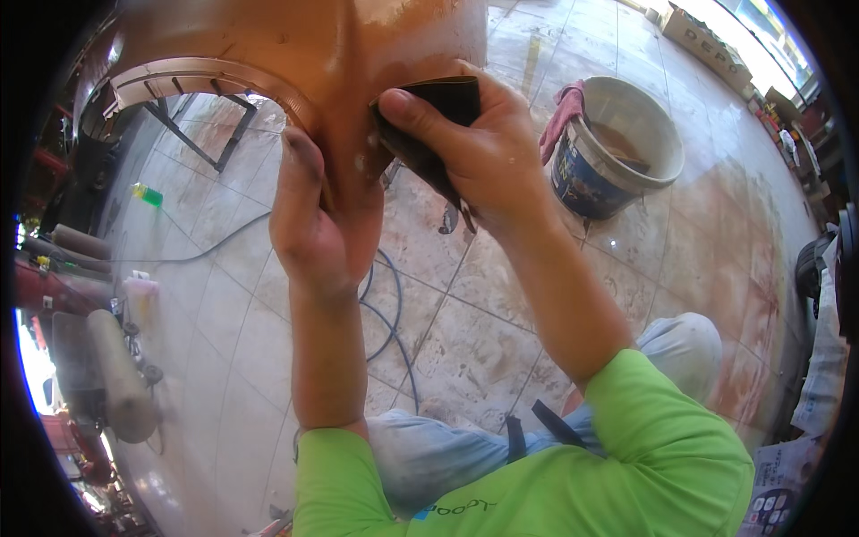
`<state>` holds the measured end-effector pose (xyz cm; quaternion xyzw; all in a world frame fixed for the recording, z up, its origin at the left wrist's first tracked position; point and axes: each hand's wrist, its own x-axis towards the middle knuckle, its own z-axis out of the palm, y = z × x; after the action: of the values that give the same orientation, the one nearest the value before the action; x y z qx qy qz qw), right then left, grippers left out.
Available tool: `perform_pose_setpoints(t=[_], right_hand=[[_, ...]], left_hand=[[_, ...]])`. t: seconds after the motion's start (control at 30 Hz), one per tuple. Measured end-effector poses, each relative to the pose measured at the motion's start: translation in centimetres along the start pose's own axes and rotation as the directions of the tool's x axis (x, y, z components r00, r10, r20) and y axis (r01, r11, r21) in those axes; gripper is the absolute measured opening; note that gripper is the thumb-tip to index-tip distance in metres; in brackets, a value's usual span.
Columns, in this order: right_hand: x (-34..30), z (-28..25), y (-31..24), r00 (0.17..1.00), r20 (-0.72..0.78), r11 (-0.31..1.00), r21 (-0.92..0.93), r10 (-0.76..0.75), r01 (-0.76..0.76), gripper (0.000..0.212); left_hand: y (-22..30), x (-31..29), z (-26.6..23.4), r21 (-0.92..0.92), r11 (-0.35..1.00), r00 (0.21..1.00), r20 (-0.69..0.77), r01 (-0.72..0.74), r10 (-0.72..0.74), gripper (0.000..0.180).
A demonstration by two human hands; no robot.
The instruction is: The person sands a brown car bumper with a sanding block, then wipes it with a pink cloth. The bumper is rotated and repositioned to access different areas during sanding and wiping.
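Workshop, likely vehicle bodywork: orange panel [242, 38] with arched cutout, smeared tile floor [488, 282], grimy bucket [582, 183], dark tyre [809, 270] near right edge.

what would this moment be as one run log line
left hand: on orange panel | right hand: holds dark sheet | nearby: bucket, pink cloth over its rim

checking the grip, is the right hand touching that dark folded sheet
Touching: the head view shows the right hand gripping the dark folded sheet, its thumb lying across the face.
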<state>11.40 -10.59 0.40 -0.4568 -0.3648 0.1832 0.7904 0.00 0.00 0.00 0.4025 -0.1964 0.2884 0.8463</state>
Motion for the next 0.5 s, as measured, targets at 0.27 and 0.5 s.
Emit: perform_pose_setpoints(t=[0.27,0.5], right_hand=[[-0.7,1.3,0.6,0.992,-0.124,0.997,0.077,-0.017,0.027,0.029],[1.7,0.6,-1.1,0.989,-0.126,0.995,0.055,-0.079,0.086,0.027]], left_hand=[[-0.1,-0.5,0.3,-0.167,0.986,1.0,0.005,0.021,-0.021,0.059],[-0.2,-0.2,0.4,-0.174,0.985,1.0,0.017,0.007,-0.004,0.06]])
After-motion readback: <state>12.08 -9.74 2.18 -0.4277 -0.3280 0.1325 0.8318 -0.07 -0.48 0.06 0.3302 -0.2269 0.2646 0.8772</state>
